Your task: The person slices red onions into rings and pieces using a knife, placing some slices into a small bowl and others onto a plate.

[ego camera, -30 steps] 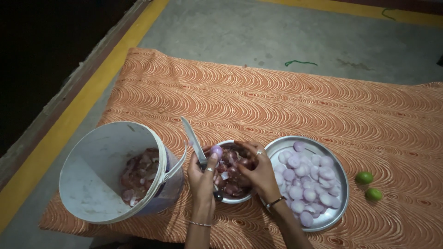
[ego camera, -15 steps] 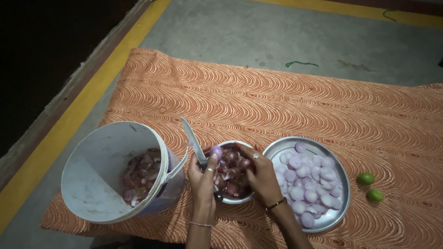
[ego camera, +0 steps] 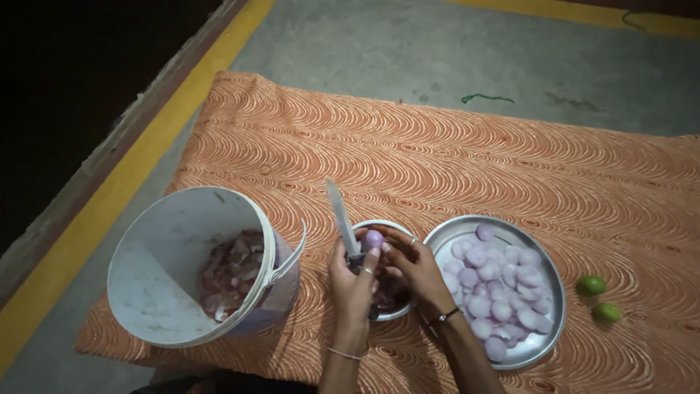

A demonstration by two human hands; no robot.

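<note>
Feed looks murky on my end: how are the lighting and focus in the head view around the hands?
Head view: dim light, black at the upper left; the left hand with the knife and the right hand are lit and fairly sharp, the onion slices readable; mild glare on the steel plate rim.

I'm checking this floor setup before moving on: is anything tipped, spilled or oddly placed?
Only the white plastic bucket stands out: it is tilted on the orange patterned mat, its mouth facing the camera, with purple peelings inside. None appear spilled. The round steel plate of onion slices lies flat.
</note>
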